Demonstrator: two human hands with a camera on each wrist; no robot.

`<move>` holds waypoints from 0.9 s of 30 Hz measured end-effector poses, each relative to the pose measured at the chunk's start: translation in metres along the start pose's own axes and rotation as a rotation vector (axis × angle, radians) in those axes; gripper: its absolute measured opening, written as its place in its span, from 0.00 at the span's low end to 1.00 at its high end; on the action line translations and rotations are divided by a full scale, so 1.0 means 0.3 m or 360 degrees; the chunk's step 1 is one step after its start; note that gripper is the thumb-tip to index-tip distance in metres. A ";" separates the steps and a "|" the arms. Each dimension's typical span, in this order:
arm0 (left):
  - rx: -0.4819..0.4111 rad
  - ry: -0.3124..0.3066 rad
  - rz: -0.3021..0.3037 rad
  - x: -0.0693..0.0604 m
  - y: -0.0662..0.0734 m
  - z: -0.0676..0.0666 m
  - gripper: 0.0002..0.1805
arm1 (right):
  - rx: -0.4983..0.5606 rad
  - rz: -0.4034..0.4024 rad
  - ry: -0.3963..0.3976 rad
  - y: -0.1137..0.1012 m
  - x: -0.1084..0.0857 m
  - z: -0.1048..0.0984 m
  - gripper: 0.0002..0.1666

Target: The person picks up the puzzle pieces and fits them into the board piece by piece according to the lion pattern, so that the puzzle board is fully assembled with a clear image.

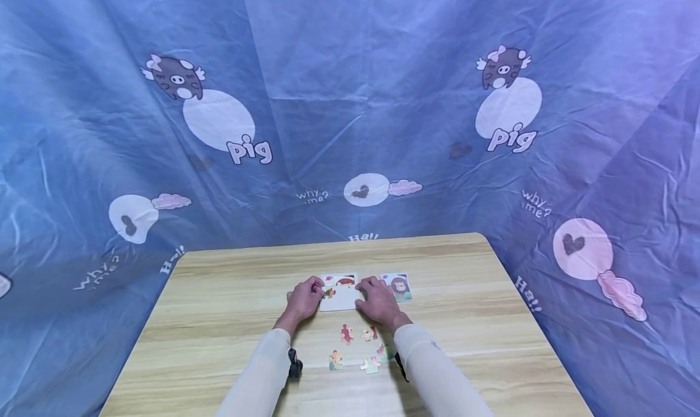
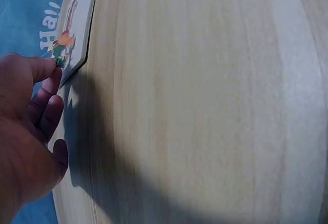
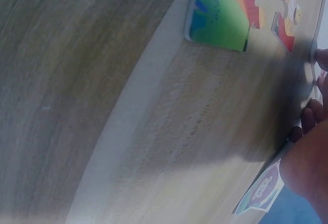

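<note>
My left hand (image 1: 303, 298) is at the left edge of a white puzzle board (image 1: 340, 303). Between thumb and forefinger it pinches a small puzzle piece (image 2: 62, 47), orange and green, which lies over the board's left side. Along the board's far edge runs a strip of picture (image 1: 346, 279) with a reddish-brown shape. My right hand (image 1: 378, 301) touches the board's right edge, thumb and forefinger apart and fingers loosely bent. In the right wrist view its fingertips are partly cut off by the frame.
Several loose puzzle pieces (image 1: 347, 334) lie on the wooden table (image 1: 235, 320) between my forearms and the board. A lion picture card (image 1: 395, 286) lies just beyond my right hand. Blue printed cloth (image 1: 350, 119) hangs behind the table and along its sides.
</note>
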State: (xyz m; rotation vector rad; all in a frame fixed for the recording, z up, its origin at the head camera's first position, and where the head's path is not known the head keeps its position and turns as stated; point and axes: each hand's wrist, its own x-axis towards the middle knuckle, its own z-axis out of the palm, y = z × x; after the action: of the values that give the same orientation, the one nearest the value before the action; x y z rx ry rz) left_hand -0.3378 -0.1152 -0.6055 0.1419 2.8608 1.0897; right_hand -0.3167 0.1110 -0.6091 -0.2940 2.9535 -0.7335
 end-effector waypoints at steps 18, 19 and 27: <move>0.0066 0.0133 -0.0040 -0.028 0.015 0.035 0.08 | 0.0016 -0.0030 0.0001 0.030 -0.015 0.014 0.25; 0.0069 0.0142 -0.0041 -0.030 0.015 0.037 0.07 | 0.0020 -0.0034 0.0003 0.031 -0.017 0.014 0.25; 0.0098 0.0157 -0.0033 -0.052 0.015 0.057 0.13 | 0.0019 -0.0058 0.0012 0.046 -0.030 0.012 0.25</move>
State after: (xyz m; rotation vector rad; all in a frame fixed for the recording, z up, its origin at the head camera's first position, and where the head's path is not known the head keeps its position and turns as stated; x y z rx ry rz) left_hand -0.3202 -0.1022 -0.6146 0.0636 2.9770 1.0333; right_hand -0.3098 0.1230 -0.6183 -0.3457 2.9570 -0.7575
